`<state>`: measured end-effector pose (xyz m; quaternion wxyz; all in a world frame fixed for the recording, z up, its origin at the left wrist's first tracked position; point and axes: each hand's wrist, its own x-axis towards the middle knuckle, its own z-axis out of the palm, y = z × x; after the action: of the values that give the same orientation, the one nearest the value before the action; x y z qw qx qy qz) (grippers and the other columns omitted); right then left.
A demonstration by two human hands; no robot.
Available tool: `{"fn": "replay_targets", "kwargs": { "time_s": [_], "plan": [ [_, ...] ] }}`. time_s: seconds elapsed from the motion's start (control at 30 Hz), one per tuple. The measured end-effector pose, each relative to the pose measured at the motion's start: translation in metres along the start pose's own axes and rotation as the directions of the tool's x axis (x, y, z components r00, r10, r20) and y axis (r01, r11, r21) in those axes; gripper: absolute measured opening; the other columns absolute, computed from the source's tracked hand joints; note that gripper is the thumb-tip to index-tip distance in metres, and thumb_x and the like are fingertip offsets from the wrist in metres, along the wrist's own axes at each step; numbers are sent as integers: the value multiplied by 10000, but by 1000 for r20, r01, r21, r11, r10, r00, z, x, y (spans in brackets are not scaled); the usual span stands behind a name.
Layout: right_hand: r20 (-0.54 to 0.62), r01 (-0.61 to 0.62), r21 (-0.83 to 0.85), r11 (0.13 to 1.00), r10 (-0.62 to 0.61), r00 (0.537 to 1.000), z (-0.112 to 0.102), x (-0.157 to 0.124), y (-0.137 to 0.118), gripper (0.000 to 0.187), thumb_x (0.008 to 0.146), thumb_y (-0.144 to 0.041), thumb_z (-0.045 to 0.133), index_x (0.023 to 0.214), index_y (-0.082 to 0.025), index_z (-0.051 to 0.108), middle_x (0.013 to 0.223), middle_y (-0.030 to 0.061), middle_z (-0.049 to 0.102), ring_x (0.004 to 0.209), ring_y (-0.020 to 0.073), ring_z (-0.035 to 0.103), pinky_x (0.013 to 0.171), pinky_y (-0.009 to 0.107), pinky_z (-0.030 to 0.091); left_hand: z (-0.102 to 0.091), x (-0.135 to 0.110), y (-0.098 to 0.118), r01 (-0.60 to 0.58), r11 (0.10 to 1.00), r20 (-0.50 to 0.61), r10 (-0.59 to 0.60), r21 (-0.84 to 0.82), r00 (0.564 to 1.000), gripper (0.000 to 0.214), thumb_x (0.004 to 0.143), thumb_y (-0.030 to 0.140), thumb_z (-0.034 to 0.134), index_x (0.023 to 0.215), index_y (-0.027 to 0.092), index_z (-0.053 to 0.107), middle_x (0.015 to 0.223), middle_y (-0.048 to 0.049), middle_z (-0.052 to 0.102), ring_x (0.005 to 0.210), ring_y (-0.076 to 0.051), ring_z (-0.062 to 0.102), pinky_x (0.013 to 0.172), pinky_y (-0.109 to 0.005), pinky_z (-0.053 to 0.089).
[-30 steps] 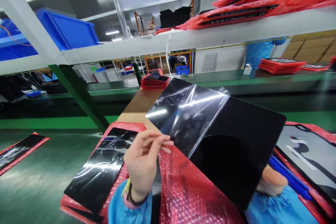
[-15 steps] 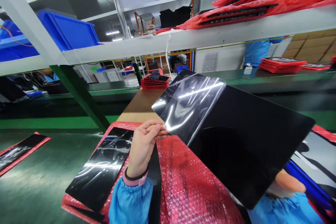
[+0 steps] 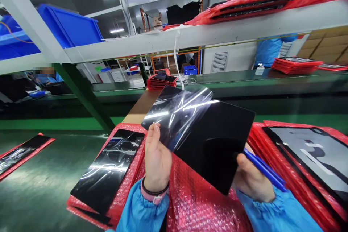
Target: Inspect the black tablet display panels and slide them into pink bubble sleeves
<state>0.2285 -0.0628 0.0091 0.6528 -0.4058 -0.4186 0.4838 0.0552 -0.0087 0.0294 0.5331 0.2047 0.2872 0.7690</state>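
Note:
A glossy black panel [image 3: 217, 141] is tilted up in front of me. Clear protective film [image 3: 181, 110], wrinkled and full of reflections, lies over its left part and stands slightly off near the top edge. My left hand [image 3: 158, 157] is closed at the lower left edge, its fingertips pinching the film there; whether they also grip the panel is hard to see. With thumb in front and fingers behind, my right hand [image 3: 251, 179] grips the panel's lower right edge. A blue pen [image 3: 265, 170] is tucked in that same hand. Red bubble wrap [image 3: 201, 203] lies underneath.
To the left, another film-covered black panel [image 3: 110, 170] rests on red bubble wrap. A stack of red-wrapped panels [image 3: 307, 166] stands at right. Overhead, a white shelf beam [image 3: 152, 45] carries red packages and a blue bin [image 3: 72, 25]. A green post [image 3: 84, 98] rises at left.
The panel has come lower and leftward, turned in my hands. My left hand has rotated, palm now showing. The right hand and blue pen have come into fuller view, further left.

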Motion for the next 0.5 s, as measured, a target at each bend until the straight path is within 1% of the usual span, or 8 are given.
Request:
{"fn": "replay_targets", "kwargs": {
  "time_s": [0.03,0.1,0.17,0.23,0.3,0.37,0.43,0.5],
  "plan": [
    [52,-31,49,998,29,998,4,0,-2,542,718,-541,700,1194,-309,584,1123,77,667,1107,298,602,876,423,523,0,2,1,-21,1000,-31,21,-1,999,103,792,240,691,894,232,678,1014,48,672,1124,-116,550,998,-219,406],
    [184,-103,129,986,78,980,10,-1,-5,684,615,-443,812,1237,-328,553,1200,48,650,1181,313,562,948,426,491,-2,6,5,-69,998,-65,70,13,995,86,803,249,685,888,240,677,1003,60,670,1122,-104,547,1010,-210,397],
    [308,-137,124,983,93,947,15,-2,-5,769,613,-312,835,1301,-324,492,1307,37,592,1238,296,521,1013,427,447,-4,9,8,-133,991,-91,135,35,987,88,800,277,694,881,244,685,967,66,667,1114,-94,545,1016,-192,382],
    [383,-128,90,988,84,920,19,-4,-3,769,664,-229,804,1338,-323,445,1370,35,543,1269,269,493,1056,422,411,-7,11,10,-194,980,-102,197,34,975,120,788,303,707,888,237,696,959,53,664,1126,-109,538,1042,-213,358],
    [401,-120,95,988,72,913,21,-8,0,743,700,-193,779,1343,-330,433,1389,30,526,1272,247,491,1082,410,387,-8,13,10,-225,974,-97,225,13,969,158,775,316,718,903,225,702,987,28,665,1156,-144,525,1070,-274,342],
    [374,-132,135,982,73,925,22,-11,1,701,722,-215,768,1333,-343,448,1383,19,533,1271,232,490,1092,393,380,-8,13,10,-224,974,-72,223,-11,972,186,774,324,717,929,222,700,1021,11,663,1178,-172,514,1076,-331,345],
    [345,-144,170,975,77,935,24,-14,0,644,746,-261,751,1318,-365,475,1371,2,546,1284,220,473,1086,376,391,-8,14,12,-224,974,-55,222,-22,973,186,772,323,717,929,224,699,997,12,666,1141,-174,540,1050,-344,377],
    [326,-124,192,973,56,944,24,-15,-2,576,773,-297,724,1300,-376,504,1361,-3,555,1287,223,469,1068,375,415,-6,15,15,-221,975,-54,219,-23,974,167,763,319,721,899,225,701,939,21,670,1062,-164,581,1005,-323,418]
  ]
}}
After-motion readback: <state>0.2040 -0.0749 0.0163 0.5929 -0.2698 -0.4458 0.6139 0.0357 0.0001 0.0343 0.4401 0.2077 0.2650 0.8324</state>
